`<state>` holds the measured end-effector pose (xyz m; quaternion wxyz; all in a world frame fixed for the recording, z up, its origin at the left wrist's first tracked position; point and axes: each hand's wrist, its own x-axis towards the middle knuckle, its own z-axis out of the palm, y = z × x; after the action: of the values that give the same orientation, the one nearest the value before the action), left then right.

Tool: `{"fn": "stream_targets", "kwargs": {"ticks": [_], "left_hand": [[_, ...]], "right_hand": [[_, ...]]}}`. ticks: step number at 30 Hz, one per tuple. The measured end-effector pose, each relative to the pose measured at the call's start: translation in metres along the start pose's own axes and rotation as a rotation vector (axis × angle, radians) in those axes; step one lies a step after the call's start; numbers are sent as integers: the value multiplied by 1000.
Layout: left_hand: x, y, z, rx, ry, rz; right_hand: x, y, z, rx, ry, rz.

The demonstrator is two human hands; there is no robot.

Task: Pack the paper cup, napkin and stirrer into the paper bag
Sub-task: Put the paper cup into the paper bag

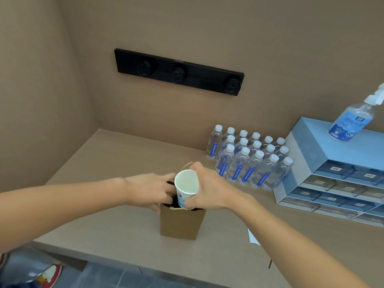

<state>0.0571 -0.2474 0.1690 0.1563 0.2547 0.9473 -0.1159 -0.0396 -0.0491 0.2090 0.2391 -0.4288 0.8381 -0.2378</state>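
Note:
A brown paper bag (180, 224) stands upright on the counter, its mouth open. A white paper cup (186, 182) with blue print sits half inside the bag's mouth, rim up and empty. My right hand (209, 190) grips the cup from the right side. My left hand (153, 189) holds the bag's left rim, fingers reaching into the opening. A white napkin (254, 238) lies flat on the counter to the right of the bag, mostly hidden by my right forearm. A thin dark stirrer (270, 263) shows at the counter's front edge, below that forearm.
Several small water bottles (249, 159) stand in rows right of the bag. A blue drawer organiser (332, 173) sits at far right with a spray bottle (351, 121) on top. A black socket strip (178, 72) is on the back wall. The counter edge (145, 262) runs along the front.

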Motion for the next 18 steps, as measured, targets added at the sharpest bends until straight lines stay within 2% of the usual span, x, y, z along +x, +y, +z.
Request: {"fn": "stream_targets", "kwargs": {"ticks": [6, 13, 18], "left_hand": [[0, -10, 5, 18, 6, 83], [-4, -21, 12, -80, -34, 153], [-9, -26, 17, -155, 44, 199]], "right_hand": [[11, -8, 1, -19, 24, 50], [16, -17, 3, -99, 21, 102], [22, -21, 22, -311, -38, 109]]}}
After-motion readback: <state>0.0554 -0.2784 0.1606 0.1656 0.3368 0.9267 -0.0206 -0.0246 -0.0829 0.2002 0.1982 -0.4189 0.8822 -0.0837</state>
